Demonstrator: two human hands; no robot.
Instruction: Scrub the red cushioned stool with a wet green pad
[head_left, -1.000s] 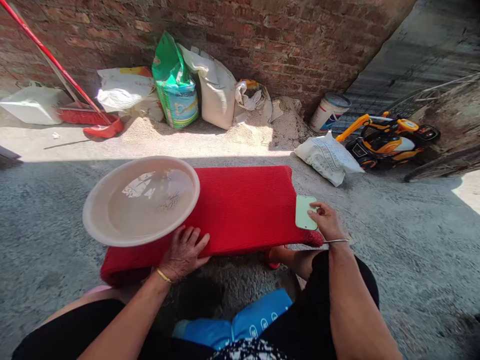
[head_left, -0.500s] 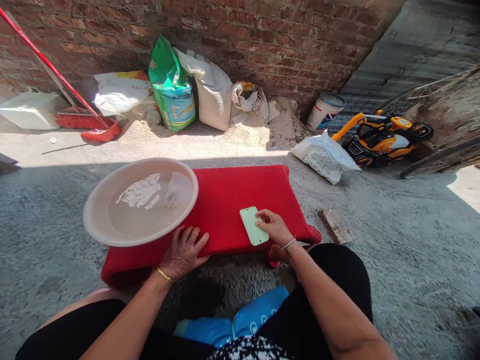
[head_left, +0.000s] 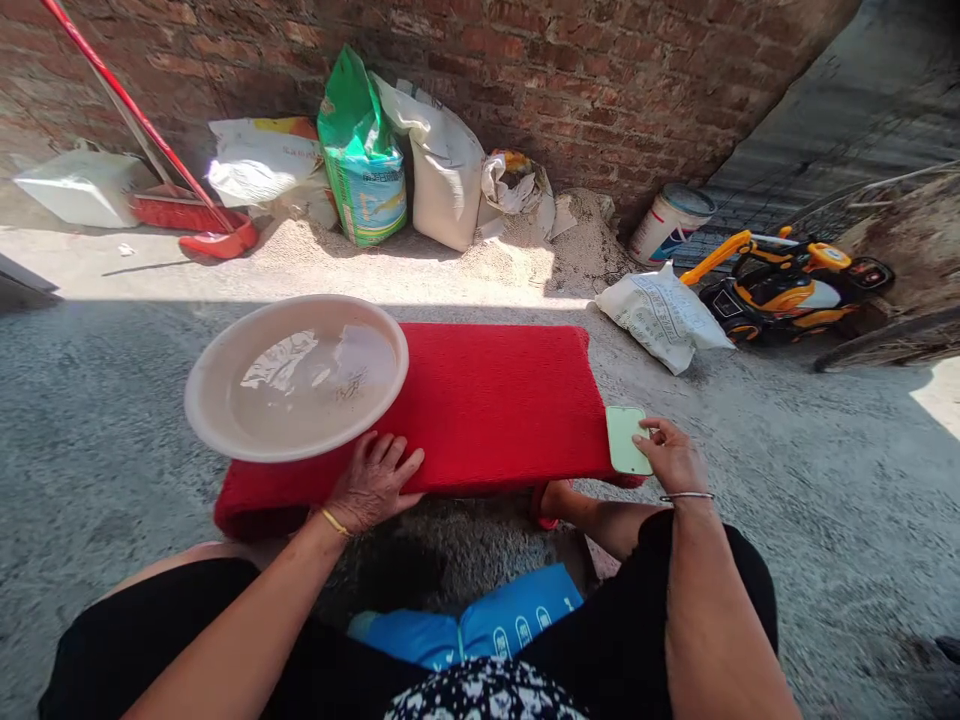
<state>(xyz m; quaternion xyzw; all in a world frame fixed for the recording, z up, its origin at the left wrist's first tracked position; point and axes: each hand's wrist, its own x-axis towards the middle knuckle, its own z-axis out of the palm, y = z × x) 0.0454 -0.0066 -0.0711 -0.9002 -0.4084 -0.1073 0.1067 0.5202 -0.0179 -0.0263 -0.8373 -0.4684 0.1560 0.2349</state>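
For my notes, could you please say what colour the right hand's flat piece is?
The flat piece is pale green, seen best in the head view.

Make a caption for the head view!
Right hand holds a flat, pale green rectangle; left hand rests on a red cloth-covered bench.

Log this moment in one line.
left hand: resting on red bench; right hand: holding green card at bench's right end; basin: on bench's left end, water inside

Red bench (head_left: 510,400), open across the middle; basin (head_left: 214,395), blocking left end
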